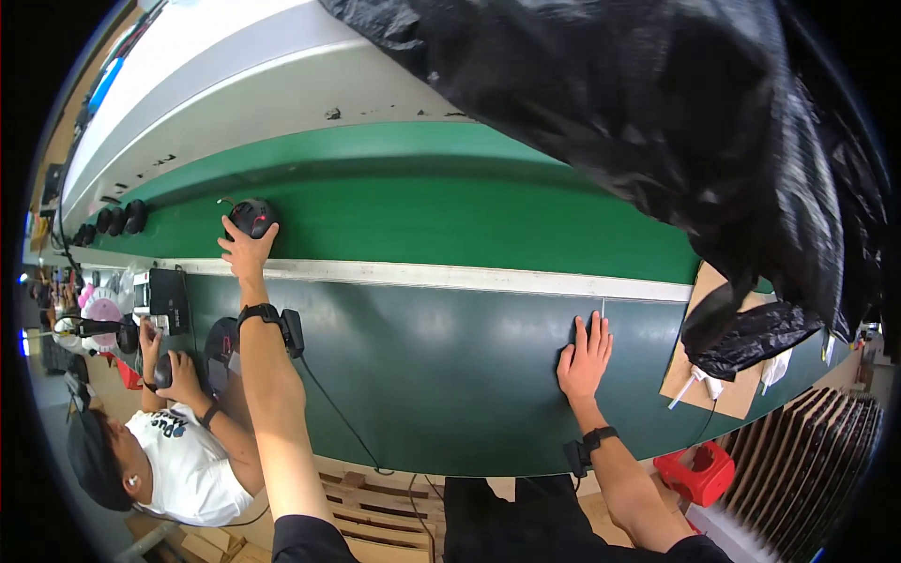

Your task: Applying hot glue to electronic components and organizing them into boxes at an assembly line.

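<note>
My left hand [248,251] reaches out to the green belt [404,211] at the far left. Thumb and fingers are spread round the near side of a black rounded device [251,218] with red accents, gripping it; its exact kind is not clear. A short light wire end sticks out beside it. On the dark green tabletop [422,375], my right hand [587,357] lies with fingers stretched out and nothing in it. Its fingertips come close to the white rail [450,275] along the belt.
Several black rounded items [136,217] stand farther left on the belt. A co-worker [188,460] at the left holds a black rounded object [163,372]. A black plastic bag [648,103] hangs over the upper right. Cardboard [727,399] and a red stool [699,474] are at right.
</note>
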`<move>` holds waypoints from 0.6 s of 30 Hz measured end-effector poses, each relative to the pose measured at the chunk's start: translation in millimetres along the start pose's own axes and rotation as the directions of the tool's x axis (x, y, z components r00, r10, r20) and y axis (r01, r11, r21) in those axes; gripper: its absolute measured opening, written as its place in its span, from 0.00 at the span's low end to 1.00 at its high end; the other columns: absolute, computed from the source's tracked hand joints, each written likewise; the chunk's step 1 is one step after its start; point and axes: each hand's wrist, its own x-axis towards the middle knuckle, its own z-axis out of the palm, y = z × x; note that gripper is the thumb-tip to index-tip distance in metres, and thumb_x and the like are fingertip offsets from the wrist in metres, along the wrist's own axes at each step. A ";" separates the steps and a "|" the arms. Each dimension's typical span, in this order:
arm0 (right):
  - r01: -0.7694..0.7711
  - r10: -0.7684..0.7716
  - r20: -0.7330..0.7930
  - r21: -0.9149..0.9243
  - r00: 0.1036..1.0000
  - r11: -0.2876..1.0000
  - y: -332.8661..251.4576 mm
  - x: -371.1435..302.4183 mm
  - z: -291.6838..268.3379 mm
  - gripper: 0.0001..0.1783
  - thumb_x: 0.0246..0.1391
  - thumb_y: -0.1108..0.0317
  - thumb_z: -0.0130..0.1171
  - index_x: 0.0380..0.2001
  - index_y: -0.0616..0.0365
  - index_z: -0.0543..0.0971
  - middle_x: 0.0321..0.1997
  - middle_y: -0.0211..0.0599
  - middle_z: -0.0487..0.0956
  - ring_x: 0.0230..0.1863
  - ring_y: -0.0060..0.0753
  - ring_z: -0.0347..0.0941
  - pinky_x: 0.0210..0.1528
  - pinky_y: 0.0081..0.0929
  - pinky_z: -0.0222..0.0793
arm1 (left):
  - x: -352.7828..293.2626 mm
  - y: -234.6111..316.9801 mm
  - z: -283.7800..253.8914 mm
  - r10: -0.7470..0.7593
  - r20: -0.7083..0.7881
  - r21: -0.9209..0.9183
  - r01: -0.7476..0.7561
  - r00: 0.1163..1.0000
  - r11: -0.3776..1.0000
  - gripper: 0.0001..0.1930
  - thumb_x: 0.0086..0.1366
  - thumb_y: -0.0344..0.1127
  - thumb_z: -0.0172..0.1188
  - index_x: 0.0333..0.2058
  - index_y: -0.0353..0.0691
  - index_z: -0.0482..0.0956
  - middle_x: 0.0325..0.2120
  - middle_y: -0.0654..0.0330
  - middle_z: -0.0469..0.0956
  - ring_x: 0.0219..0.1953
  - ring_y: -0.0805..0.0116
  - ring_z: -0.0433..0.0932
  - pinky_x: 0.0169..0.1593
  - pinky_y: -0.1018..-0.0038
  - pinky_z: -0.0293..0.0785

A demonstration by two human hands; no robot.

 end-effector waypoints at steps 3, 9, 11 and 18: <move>0.001 -0.001 0.019 -0.002 1.000 1.000 -7.0 4.6 5.1 0.29 0.53 0.70 0.48 0.61 0.55 0.70 0.73 0.47 0.59 0.74 0.54 0.49 0.73 0.55 0.42 | 20.3 -6.4 3.1 -0.009 -0.059 -0.231 -0.005 0.998 0.973 0.66 0.38 0.67 0.75 0.70 0.51 0.45 0.63 0.33 0.55 0.62 0.29 0.61 0.59 0.46 0.67; 0.007 -0.007 0.002 -0.009 1.000 1.000 -11.7 9.0 3.8 0.30 0.53 0.70 0.48 0.62 0.54 0.69 0.73 0.46 0.58 0.74 0.54 0.50 0.73 0.55 0.42 | -25.1 15.6 -7.3 0.229 -0.166 -0.379 -0.277 0.959 0.883 0.61 0.36 0.60 0.79 0.65 0.38 0.57 0.56 0.35 0.66 0.59 0.39 0.67 0.60 0.51 0.66; 0.016 -0.016 0.001 0.003 1.000 1.000 -19.9 7.1 5.1 0.30 0.53 0.70 0.49 0.62 0.54 0.69 0.73 0.46 0.58 0.74 0.54 0.50 0.73 0.54 0.42 | -72.2 3.6 -24.3 0.491 -0.283 -0.413 -0.566 0.824 0.713 0.57 0.35 0.49 0.79 0.63 0.35 0.59 0.57 0.41 0.66 0.59 0.41 0.66 0.61 0.53 0.65; -0.004 0.004 0.005 0.008 1.000 1.000 -4.5 -11.5 4.7 0.29 0.53 0.68 0.49 0.61 0.56 0.70 0.72 0.49 0.59 0.73 0.55 0.50 0.72 0.56 0.43 | -330.1 -22.5 -71.3 0.710 0.246 -0.564 -0.498 0.660 0.658 0.59 0.31 0.44 0.81 0.64 0.41 0.58 0.65 0.42 0.55 0.65 0.39 0.57 0.64 0.50 0.64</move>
